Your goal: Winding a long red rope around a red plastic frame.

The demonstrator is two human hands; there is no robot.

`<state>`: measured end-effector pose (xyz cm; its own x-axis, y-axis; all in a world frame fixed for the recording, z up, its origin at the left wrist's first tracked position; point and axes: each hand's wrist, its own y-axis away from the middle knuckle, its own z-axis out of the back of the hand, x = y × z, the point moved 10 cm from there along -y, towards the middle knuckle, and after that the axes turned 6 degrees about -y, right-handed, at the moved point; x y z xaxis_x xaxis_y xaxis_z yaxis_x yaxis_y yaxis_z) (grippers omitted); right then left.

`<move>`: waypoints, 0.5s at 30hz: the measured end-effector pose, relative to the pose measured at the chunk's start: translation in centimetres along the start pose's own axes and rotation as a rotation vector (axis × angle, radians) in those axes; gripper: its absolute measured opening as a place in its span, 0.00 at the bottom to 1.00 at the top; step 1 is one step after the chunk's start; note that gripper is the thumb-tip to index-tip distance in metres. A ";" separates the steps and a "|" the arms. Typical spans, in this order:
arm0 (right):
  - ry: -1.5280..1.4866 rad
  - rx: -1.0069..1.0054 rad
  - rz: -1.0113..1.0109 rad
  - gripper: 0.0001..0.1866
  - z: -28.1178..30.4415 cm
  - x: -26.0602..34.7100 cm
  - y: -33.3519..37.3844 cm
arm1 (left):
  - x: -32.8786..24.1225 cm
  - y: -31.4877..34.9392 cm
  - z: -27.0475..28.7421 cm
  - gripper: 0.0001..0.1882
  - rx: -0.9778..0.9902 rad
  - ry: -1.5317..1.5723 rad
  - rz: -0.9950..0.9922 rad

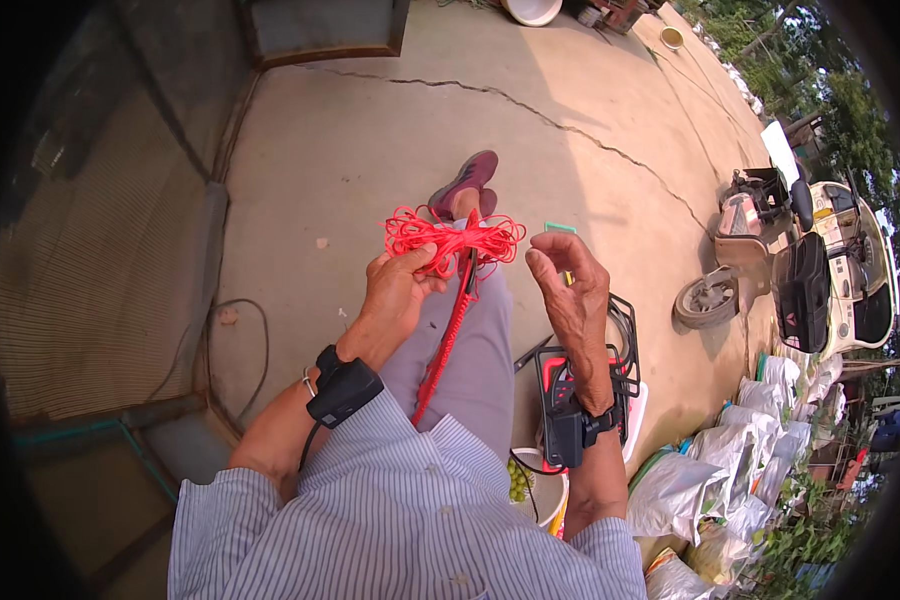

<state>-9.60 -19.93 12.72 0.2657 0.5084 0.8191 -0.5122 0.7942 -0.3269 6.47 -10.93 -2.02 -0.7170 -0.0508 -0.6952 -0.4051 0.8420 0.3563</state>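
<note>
My left hand (402, 292) is closed on the left side of a bundle of thin red cord (455, 240), thumb on top. The bundle is gathered at its middle, with loops fanning out to both sides. A thicker red braided length (445, 350) runs from its middle down over my lap, beside a short black piece (469, 270). Just right of the bundle, apart from it, my right hand (575, 285) is raised. Its fingers are bent and the thumb stands a little off them; I see nothing between them.
Beside my right leg are a black rack with red parts (555, 375) and a white bucket with green fruit (550, 490). White sacks (680, 490) line the right, below a parked scooter (840, 270). A mesh-panelled frame (100, 270) stands left; a cable (265, 340) lies on the cracked concrete floor.
</note>
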 end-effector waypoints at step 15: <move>0.006 0.237 0.254 0.21 -7.1 -1.4 4.5 | 0.9 3.4 0.1 0.05 -0.018 -0.531 0.006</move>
<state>-6.53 -14.67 6.76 0.1098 0.6826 0.7225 -0.7381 0.5428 -0.4007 4.50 -8.09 -1.52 -0.3358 0.2370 -0.9116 -0.4144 0.8319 0.3689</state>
